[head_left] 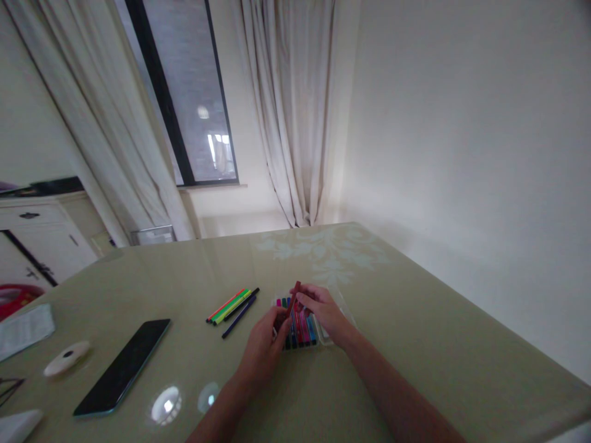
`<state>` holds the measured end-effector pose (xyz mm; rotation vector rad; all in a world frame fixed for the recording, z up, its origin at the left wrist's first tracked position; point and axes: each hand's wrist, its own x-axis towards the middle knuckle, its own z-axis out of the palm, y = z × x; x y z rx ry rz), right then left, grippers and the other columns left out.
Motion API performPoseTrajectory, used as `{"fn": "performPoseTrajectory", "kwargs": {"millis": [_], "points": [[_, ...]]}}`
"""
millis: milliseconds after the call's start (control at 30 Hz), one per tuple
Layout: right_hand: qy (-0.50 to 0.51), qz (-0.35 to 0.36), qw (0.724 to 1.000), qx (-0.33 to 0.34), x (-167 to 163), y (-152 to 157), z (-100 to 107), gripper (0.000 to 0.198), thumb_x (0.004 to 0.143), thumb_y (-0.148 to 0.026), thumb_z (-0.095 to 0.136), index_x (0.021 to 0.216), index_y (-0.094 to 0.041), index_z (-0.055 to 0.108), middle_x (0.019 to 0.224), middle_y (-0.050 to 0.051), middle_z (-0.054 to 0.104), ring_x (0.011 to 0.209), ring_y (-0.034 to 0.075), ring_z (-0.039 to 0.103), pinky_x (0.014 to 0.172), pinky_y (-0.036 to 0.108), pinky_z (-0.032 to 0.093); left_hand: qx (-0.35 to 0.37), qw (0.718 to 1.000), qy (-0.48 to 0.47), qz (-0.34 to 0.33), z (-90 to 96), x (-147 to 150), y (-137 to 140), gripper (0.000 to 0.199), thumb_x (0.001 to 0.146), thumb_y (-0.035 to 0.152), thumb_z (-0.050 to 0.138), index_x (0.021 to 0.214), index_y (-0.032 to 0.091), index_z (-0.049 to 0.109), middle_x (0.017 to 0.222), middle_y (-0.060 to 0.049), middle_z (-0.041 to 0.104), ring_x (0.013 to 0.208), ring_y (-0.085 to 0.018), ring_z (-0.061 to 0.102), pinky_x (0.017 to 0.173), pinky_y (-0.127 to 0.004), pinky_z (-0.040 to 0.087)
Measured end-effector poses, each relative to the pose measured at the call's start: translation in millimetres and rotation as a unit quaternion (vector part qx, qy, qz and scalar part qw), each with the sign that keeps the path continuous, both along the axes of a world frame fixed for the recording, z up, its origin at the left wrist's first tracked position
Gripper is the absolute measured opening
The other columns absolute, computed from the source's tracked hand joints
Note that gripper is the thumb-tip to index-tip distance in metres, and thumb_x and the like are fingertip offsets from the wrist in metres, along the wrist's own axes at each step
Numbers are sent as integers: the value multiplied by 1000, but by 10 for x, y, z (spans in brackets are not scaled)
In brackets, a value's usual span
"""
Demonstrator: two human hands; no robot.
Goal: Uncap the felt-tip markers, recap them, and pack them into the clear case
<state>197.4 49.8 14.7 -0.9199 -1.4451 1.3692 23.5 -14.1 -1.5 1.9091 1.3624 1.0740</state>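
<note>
A dark red marker [294, 296] is held slantwise above a clear plastic case [318, 342]. My left hand [268, 335] has its fingers closed round the lower end, while my right hand [320, 306] pinches the marker near its upper end. Inside the case lies a row of colored markers [302, 329], partly covered by my hands. The case's transparent lid [344, 304] lies open on the right, behind my right wrist. To the left of the case several loose markers [235, 306], among them orange, green, yellow, black and dark blue ones, lie on the tabletop.
The table [415, 344] has a glossy top. A black phone [124, 367] lies at the left, beside a white oval object [67, 358] and a pale packet [25, 329]. A wall [484, 184] borders the table's right side; curtains [295, 111] hang beyond the far edge.
</note>
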Motion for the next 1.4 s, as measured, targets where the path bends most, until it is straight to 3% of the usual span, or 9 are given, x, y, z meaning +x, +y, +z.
{"fn": "performPoseTrajectory", "kwargs": {"millis": [167, 467, 567, 667, 800, 1000, 1133, 1233, 1400], "points": [[16, 7, 1000, -12, 11, -23, 19, 46, 75, -57, 76, 101, -19, 73, 93, 5, 73, 85, 19, 67, 71, 29, 49, -11, 999, -7, 36, -12, 39, -13, 24, 97, 44, 52, 101, 21, 57, 81, -2, 67, 68, -18, 61, 63, -28, 43], [33, 7, 999, -18, 17, -6, 14, 44, 75, -49, 77, 105, -18, 74, 90, 5, 76, 80, 18, 69, 69, 29, 49, 8, 996, 52, 79, -52, 54, -27, 20, 94, 41, 56, 102, 22, 57, 78, 0, 64, 68, -18, 60, 63, -28, 45], [24, -35, 999, -6, 60, 49, 9, 47, 75, -50, 76, 108, -17, 73, 92, 7, 76, 81, 20, 70, 68, 29, 49, 38, 994, 94, 39, -66, 40, -41, 30, 95, 43, 58, 115, 20, 59, 102, -7, 71, 90, -22, 67, 80, -34, 53], [-9, -113, 994, -1, 192, 131, 31, 51, 78, -53, 69, 113, -16, 72, 94, 10, 77, 85, 23, 71, 67, 30, 49, 103, 977, 184, -40, -90, 37, -73, 47, 94, 43, 62, 137, 23, 54, 136, -12, 63, 124, -28, 58, 106, -45, 46], [-63, -177, 982, 0, 443, 221, 62, 46, 82, -50, 63, 111, -16, 73, 98, 11, 78, 87, 23, 72, 69, 31, 49, 137, 946, 277, -102, -117, 66, -110, 51, 95, 38, 62, 144, 30, 52, 149, -8, 56, 135, -28, 52, 114, -48, 40], [-166, -66, 983, -37, 534, 222, -9, 25, 83, -37, 64, 90, -16, 75, 84, 6, 78, 78, 20, 73, 64, 27, 49, 115, 944, 303, -53, -32, 68, -125, 36, 95, 40, 63, 129, 28, 63, 137, -9, 64, 125, -30, 58, 106, -49, 45], [-195, -48, 979, -45, 387, 175, -97, 20, 83, -26, 64, 96, -16, 75, 79, 5, 78, 71, 17, 73, 60, 25, 50, 127, 940, 308, -65, -2, 59, -126, 38, 94, 34, 64, 131, 28, 61, 135, -9, 63, 124, -29, 57, 106, -47, 45], [-260, -91, 961, -7, 304, 132, -111, 18, 82, -20, 66, 98, -17, 75, 77, 5, 77, 66, 16, 71, 61, 25, 52, 150, 932, 316, -97, -37, 85, -119, 45, 96, 22, 59, 139, 34, 57, 138, -6, 62, 126, -26, 56, 109, -45, 45], [-393, -142, 904, 88, 282, 88, -72, 9, 79, -16, 72, 87, -20, 75, 78, 4, 77, 73, 18, 70, 69, 28, 49, 166, 920, 340, -100, -113, 122, -101, 45, 96, 17, 56, 137, 36, 60, 135, -5, 64, 121, -25, 59, 106, -45, 48]]}}
